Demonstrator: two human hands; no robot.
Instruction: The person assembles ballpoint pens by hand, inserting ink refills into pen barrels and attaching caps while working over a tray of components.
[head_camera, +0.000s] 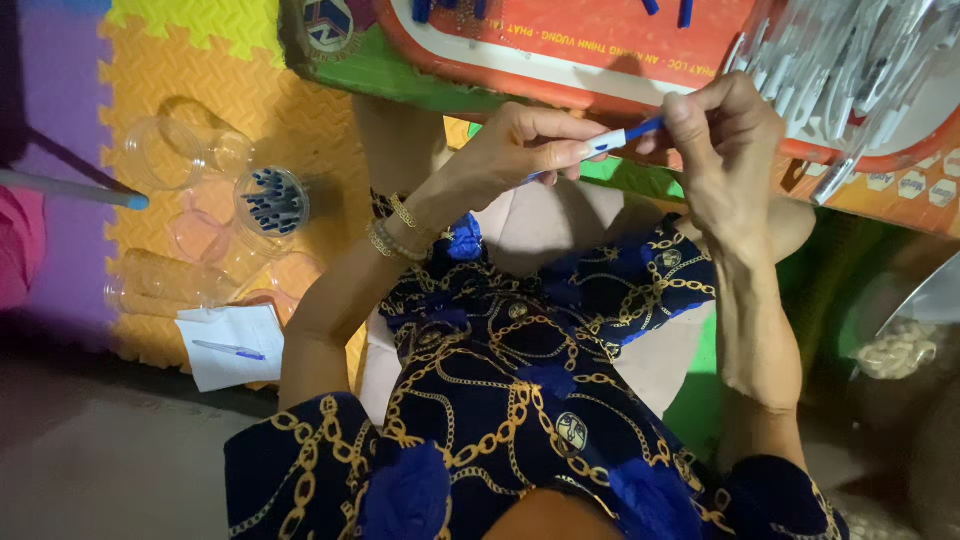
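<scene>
Two hands (520, 145) (725, 125) on a blue-and-white pen (615, 138) beside an orange printed tray (600, 50)

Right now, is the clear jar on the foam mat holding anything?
Yes: the upright clear jar holds many blue pen parts standing on end, seen through its open top.

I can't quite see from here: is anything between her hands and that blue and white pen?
Nothing visible. The left hand and the right hand both grip the pen directly, one at each end, above the lap.
</scene>
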